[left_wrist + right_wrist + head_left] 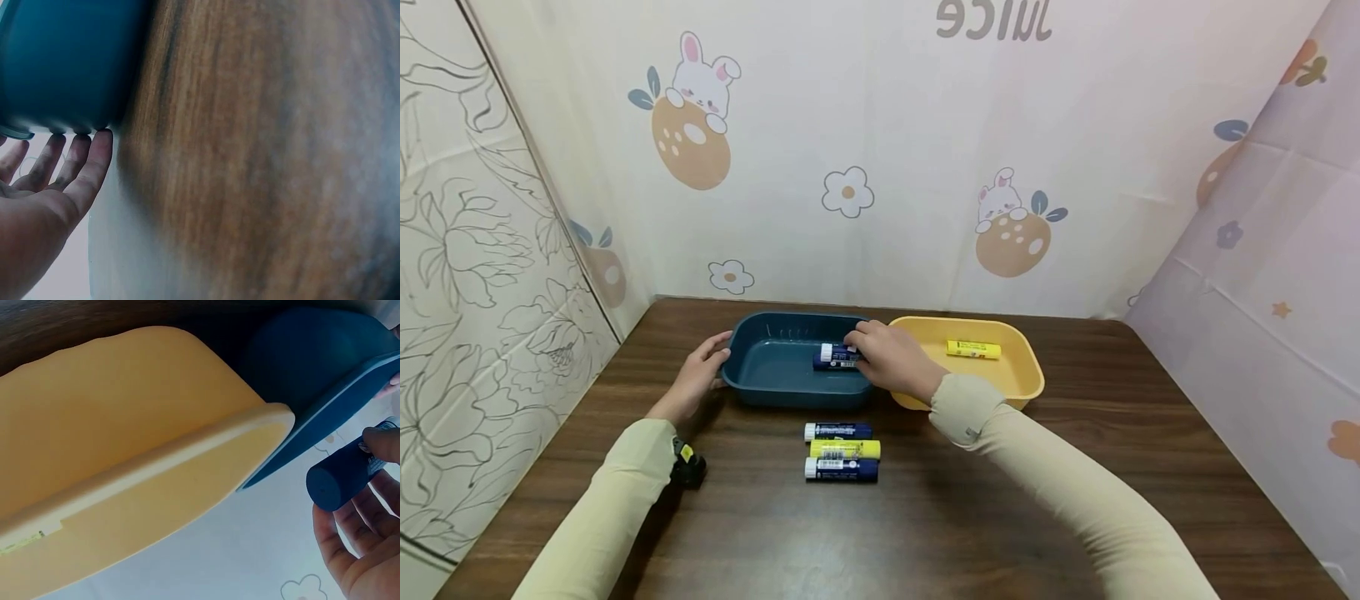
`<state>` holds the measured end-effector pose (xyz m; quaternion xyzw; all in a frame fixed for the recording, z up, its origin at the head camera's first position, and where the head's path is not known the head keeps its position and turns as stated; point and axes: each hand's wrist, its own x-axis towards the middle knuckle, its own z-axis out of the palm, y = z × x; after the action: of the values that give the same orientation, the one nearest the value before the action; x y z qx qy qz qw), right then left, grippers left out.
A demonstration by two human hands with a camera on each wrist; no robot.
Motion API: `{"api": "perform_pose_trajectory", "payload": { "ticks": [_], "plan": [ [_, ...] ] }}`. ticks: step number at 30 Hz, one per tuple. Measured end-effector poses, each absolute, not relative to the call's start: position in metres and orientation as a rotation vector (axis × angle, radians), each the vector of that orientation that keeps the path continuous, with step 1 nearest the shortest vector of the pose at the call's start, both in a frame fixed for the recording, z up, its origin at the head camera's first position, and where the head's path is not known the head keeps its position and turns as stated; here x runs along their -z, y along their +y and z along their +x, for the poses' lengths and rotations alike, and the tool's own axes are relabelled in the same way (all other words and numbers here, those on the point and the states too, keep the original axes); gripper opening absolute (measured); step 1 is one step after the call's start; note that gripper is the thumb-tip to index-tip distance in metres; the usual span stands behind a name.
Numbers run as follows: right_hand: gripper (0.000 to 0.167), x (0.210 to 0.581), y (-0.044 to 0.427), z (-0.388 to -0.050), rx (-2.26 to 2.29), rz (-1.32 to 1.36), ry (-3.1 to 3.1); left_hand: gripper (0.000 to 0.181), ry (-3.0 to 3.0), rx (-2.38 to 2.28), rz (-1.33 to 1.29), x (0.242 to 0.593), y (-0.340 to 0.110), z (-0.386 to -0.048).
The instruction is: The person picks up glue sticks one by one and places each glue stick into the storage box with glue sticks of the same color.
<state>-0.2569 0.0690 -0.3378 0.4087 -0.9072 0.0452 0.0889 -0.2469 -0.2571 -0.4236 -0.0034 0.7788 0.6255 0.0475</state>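
Observation:
My right hand (891, 358) is over the right end of the blue tray (775, 392), pinching a dark blue glue stick (832, 352) with a white cap. In the right wrist view, thumb and fingers of the right hand (375, 550) grip that blue stick (340, 478). Another blue stick (827, 364) lies in the tray, partly hidden. At the tray's left end, my left hand (694, 379) touches the rim. The left wrist view has the left hand (56, 187) with fingertips against the wall of the blue tray (69, 69).
The yellow tray (1026, 367) stands right of the blue one and holds a yellow glue stick (973, 350). In front of the blue tray, a blue stick (842, 431), a yellow stick (850, 449) and another blue stick (846, 469) lie on the wooden table (737, 533).

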Motion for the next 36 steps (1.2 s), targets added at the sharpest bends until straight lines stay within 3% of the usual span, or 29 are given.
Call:
{"api": "perform_pose_trajectory", "payload": {
  "ticks": [16,36],
  "plan": [
    [0.032,0.362,0.033,-0.279,-0.008,1.140,-2.863,0.051,2.373,-1.927,-0.007,0.422,-0.258,-0.245],
    [0.025,0.386,0.023,-0.292,0.063,1.060,-2.992,0.052,2.356,-1.932,-0.049,0.427,-0.258,-0.250]
  ]
}}
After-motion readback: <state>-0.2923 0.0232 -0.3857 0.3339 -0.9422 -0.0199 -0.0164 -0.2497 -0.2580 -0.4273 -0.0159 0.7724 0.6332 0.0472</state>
